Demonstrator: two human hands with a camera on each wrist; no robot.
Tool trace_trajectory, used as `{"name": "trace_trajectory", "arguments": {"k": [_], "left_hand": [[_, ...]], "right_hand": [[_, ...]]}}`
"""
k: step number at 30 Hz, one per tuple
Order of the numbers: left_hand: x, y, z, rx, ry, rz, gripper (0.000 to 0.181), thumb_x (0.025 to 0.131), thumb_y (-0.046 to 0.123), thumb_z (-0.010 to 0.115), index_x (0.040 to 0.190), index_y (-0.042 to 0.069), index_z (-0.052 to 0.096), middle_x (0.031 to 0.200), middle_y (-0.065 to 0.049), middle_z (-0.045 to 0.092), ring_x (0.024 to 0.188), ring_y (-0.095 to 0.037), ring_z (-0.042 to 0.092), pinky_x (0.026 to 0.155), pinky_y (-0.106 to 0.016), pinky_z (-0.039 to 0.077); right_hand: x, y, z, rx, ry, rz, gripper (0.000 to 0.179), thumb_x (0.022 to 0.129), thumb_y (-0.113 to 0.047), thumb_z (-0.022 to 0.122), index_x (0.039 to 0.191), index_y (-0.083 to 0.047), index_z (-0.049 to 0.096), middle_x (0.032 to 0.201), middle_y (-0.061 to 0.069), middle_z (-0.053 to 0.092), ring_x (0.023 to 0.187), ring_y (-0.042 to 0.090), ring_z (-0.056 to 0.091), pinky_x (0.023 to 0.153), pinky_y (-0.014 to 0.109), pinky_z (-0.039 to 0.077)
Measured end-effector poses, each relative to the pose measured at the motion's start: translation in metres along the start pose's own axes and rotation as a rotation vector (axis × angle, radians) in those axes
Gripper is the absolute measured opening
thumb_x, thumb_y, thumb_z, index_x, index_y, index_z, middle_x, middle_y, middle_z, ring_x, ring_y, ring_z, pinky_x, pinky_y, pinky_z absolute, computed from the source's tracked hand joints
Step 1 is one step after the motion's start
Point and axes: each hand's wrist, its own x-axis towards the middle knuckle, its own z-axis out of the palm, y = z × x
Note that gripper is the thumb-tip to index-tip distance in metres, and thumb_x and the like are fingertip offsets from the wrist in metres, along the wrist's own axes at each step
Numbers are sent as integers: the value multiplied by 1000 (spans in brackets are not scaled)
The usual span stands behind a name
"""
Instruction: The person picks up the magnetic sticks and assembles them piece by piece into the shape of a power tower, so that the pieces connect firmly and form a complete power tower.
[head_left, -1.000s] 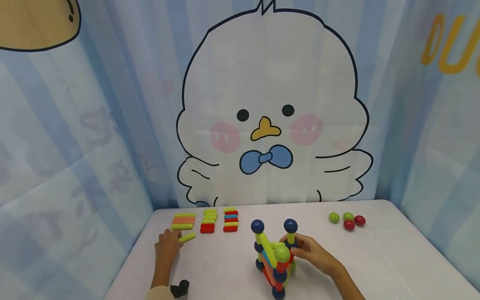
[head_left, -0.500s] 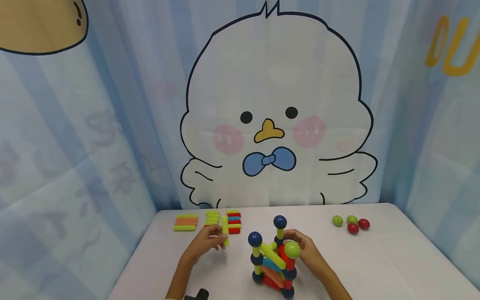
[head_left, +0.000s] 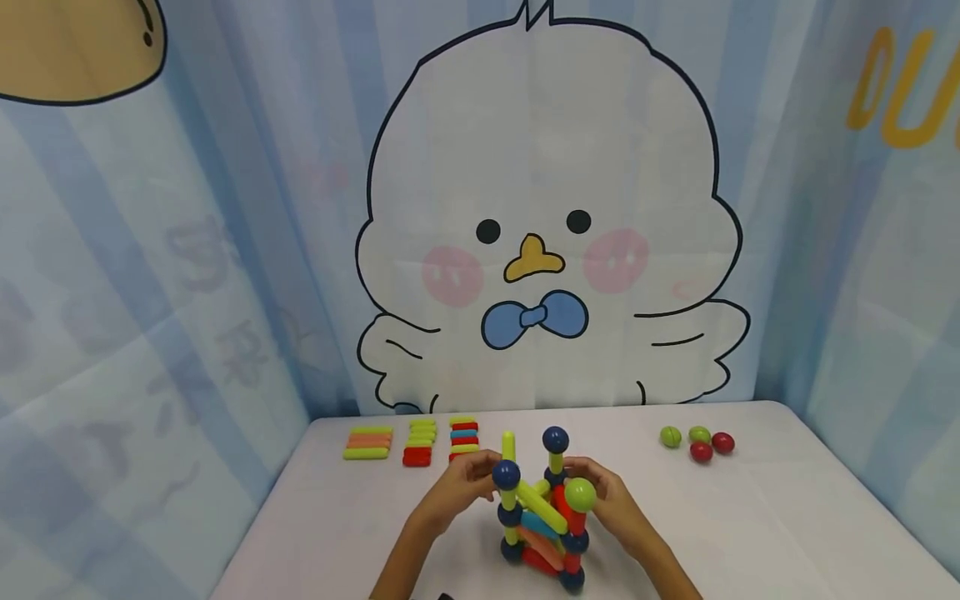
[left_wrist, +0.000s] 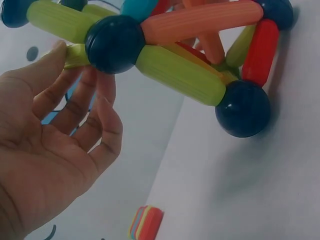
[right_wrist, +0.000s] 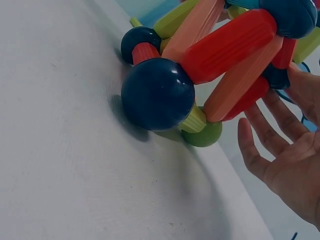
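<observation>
white table (head_left: 750, 517), arms (head_left: 408, 550) angled inward: left fingers (left_wrist: 76, 105) pinching rod (head_left: 508, 446), right fingers (right_wrist: 286, 117) gripping frame (head_left: 540, 525)

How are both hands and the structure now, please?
Left hand pinches lime rod. Right hand holds ball-and-rod structure, standing on table. Loose balls apart, not blocking.

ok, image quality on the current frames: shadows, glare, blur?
Head: soft light, small highlight on the nearest green ball. Left wrist: glints on the navy balls, soft shadow on the tabletop; distant stick stack looks slightly soft. Right wrist: broad, diffuse shadow beneath the model, glossy highlight on the foreground navy ball.
</observation>
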Motion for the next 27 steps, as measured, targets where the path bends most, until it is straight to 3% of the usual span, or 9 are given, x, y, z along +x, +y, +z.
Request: {"name": "trace_trajectory", "arguments": {"k": [8,16,22,27], "left_hand": [[3,3,8,55,-25,10,31,97,21,59,122,6,67,119,-10,69,88,-14,57,74,-25,50],[6,6,13,81,2,-41,24,95,13,58,110,-1,71,93,-3,72,80,-13,56,73,-26,49],[6,6,12,68,2,-52,23,94,12,59,105,-5,70,81,3,67,76,-13,55,74,-29,48],[7,7,10,84,-10,-42,23,94,12,59,106,-4,71,81,2,67,75,-13,54,75,-30,48]], "right_hand": [[1,-7,9,-12,75,-8,42,97,-24,61,133,-3,54,135,17,58,125,26,56,99,27,50],[5,-13,21,-16,214,5,27,96,-22,62,119,-8,65,119,10,68,111,19,63,94,30,53],[4,-15,24,-19,230,10,29,96,-22,62,121,-7,64,119,11,68,110,19,63,94,31,54],[6,-14,25,-26,244,14,28,96,-23,62,120,-8,65,118,10,69,110,19,63,94,32,54]]}}
